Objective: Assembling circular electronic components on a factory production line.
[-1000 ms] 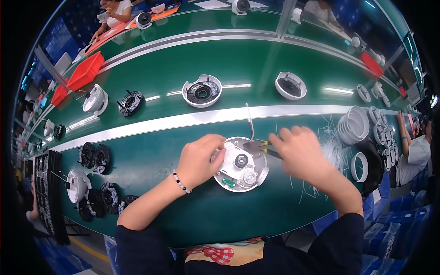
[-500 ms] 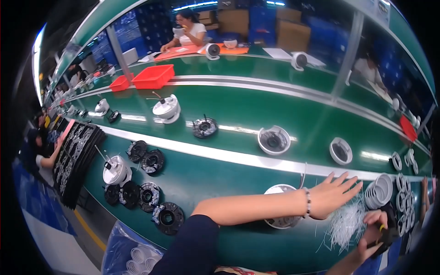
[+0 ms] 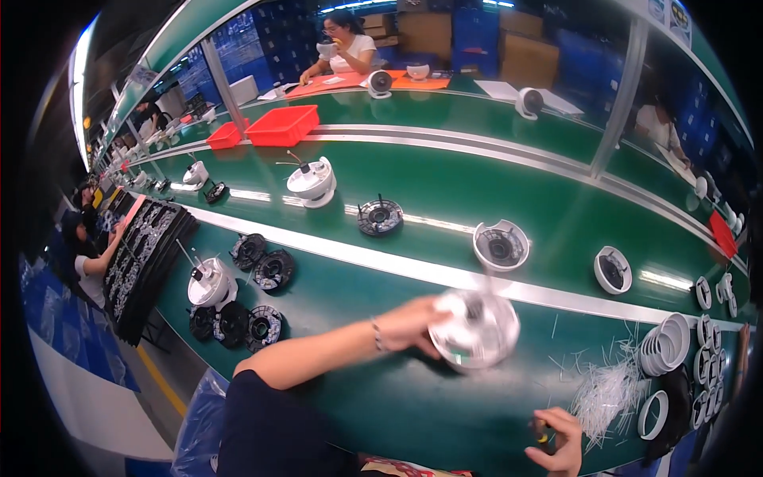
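My left hand (image 3: 417,324) grips the left rim of a round white housing (image 3: 485,338). Blurred by motion, the housing shows its inner side and a dark part at its top; whether it touches the bench is unclear. Lower right, my right hand (image 3: 561,445) is closed around a small black-and-yellow hand tool (image 3: 542,430), whose working end is hard to make out. A heap of thin clear-white plastic strips (image 3: 606,397) lies just right of that hand. Beside the heap rests a white ring (image 3: 653,415).
Stacked white rings (image 3: 666,343) and more ring parts (image 3: 705,366) stand at right. Several black round assemblies (image 3: 273,270) and a white housing with wires (image 3: 211,282) sit at left. Beyond a metal rail (image 3: 381,264), parts line the green conveyor (image 3: 437,191). Co-workers sit across and at far left.
My left hand has swung left from above the strips and now holds the white housing that lay under my forearm. My right hand has come left with the tool. The view has shifted slightly.
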Tool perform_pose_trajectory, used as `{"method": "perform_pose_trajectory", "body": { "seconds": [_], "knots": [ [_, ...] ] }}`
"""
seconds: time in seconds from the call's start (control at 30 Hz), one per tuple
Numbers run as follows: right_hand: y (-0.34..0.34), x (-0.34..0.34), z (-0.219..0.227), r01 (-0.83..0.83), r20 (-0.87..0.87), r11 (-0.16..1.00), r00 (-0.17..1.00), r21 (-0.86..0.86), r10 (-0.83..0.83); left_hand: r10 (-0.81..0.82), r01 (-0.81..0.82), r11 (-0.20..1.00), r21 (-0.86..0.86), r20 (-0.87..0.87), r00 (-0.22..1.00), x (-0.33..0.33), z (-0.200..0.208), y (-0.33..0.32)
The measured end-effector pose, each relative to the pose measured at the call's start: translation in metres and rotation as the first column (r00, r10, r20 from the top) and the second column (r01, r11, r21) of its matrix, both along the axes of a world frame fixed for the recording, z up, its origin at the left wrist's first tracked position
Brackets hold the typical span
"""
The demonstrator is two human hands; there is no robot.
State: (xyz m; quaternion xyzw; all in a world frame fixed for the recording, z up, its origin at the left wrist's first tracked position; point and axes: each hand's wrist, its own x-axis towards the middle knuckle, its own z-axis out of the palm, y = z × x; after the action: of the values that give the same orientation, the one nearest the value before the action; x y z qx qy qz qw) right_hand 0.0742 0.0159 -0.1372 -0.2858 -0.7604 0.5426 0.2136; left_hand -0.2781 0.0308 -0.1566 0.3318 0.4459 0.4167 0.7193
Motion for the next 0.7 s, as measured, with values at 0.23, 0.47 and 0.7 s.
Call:
{"method": "perform_pose_trajectory", "body": {
  "seconds": [0.23,0.47,0.7],
  "knots": [
    [-0.03,-0.018,-0.003,-0.01,0.151,0.99,0.988,0.137,-0.011,0.59,-0.624,0.719,0.306,0.207,0.781,-0.077,0.04,0.099],
    [-0.053,-0.058,-0.019,0.0,0.292,0.933,0.95,0.361,-0.112,0.711,-0.748,0.632,0.201,0.235,0.663,-0.088,-0.013,0.233],
    [-0.052,-0.077,-0.046,-0.074,0.395,0.832,0.901,0.549,-0.18,0.599,-0.608,0.782,0.137,0.106,0.794,-0.055,-0.039,0.234]
  ]
}}
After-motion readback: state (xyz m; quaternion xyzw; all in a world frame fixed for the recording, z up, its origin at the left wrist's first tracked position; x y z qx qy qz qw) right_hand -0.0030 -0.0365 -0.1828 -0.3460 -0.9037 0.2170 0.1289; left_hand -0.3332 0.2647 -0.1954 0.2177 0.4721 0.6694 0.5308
